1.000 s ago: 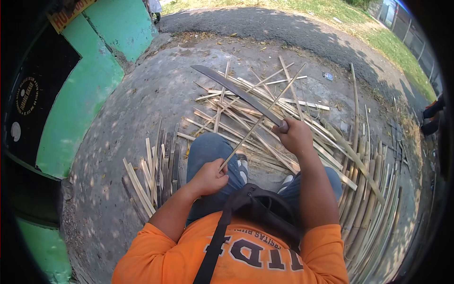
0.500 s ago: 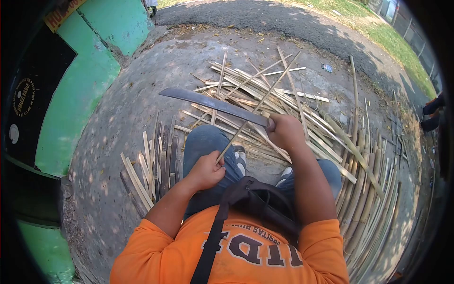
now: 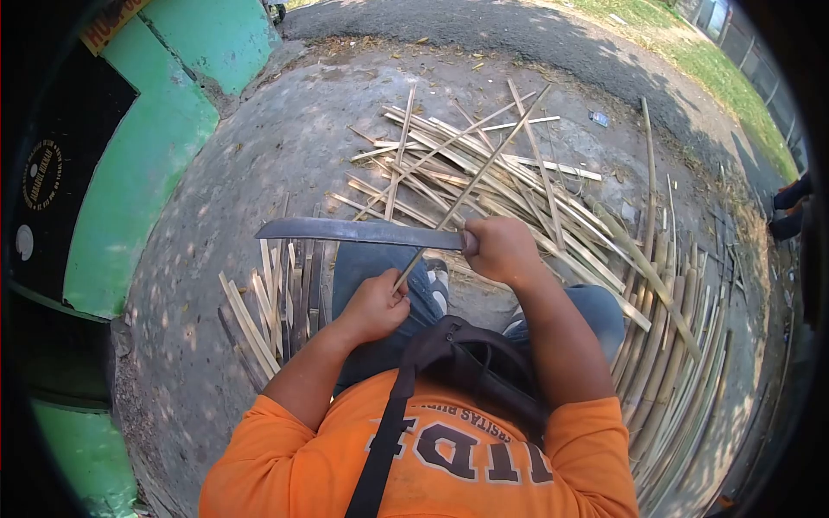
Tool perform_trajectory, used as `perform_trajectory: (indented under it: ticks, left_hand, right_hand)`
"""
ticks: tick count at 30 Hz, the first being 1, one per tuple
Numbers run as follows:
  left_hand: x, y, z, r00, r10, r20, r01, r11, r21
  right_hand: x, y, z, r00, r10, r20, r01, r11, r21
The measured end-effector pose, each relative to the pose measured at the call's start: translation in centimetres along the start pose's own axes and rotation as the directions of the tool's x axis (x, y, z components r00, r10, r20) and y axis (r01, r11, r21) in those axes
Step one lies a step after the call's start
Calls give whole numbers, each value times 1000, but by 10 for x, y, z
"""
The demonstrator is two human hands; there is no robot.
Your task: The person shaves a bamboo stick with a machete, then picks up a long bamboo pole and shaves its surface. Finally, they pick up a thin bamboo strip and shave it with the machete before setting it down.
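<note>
Near my left knee, my left hand (image 3: 378, 306) is closed around the lower end of a thin bamboo strip (image 3: 485, 173), which slants up and right over the pile. The fingers of my right hand (image 3: 503, 250) are wrapped round the handle of a long machete (image 3: 363, 231). Its dark blade points left and lies across the strip, a little above my left hand. A loose pile of pale split strips (image 3: 440, 147) is on the ground beyond my knees.
Short split pieces (image 3: 259, 324) lie to my left. Long bamboo poles (image 3: 661, 345) are laid side by side at my right. A green wall (image 3: 147, 164) stands at the left, and part of a person (image 3: 787, 207) shows at the right edge.
My right hand has brought the machete down and left, closer to my left hand, and the blade is now nearly level. My left hand has barely moved.
</note>
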State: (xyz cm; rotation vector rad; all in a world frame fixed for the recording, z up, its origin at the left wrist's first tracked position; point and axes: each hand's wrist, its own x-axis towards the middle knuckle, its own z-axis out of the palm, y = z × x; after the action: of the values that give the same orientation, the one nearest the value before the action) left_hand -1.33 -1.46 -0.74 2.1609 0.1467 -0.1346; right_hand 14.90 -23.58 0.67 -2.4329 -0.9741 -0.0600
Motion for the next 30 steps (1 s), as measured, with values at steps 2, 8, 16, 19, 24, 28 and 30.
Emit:
perform_trajectory:
  ticks: [2,8,16,19,24,28,30]
  left_hand:
    - [1,-4,2,1000,15,-20,-16,999,-39]
    - [4,-10,3,1000,15,-4,-15,999,-33]
    - [3,2,-1,1000,-4,8,3,999,35]
    - [3,-3,0,1000,20,-15,-19,999,31]
    - [6,-3,3,999,49,-22,-48,998,43]
    - [4,-2,3,999,32,-13,-31,998,53]
    - [5,-5,3,999,36,-18,-36,999,40]
  right_hand:
    - [4,12,3,995,100,-25,-101,995,-29]
    - [5,34,-11,965,256,-52,-248,961,125]
    - [-2,-2,6,993,-62,100,60,998,16]
    - [3,-2,5,995,-13,94,11,1000,15]
    - [4,9,9,994,21,105,-28,997,65]
    - [3,12,11,995,11,95,-15,999,38]
    - [5,12,14,997,12,73,-13,1000,12]
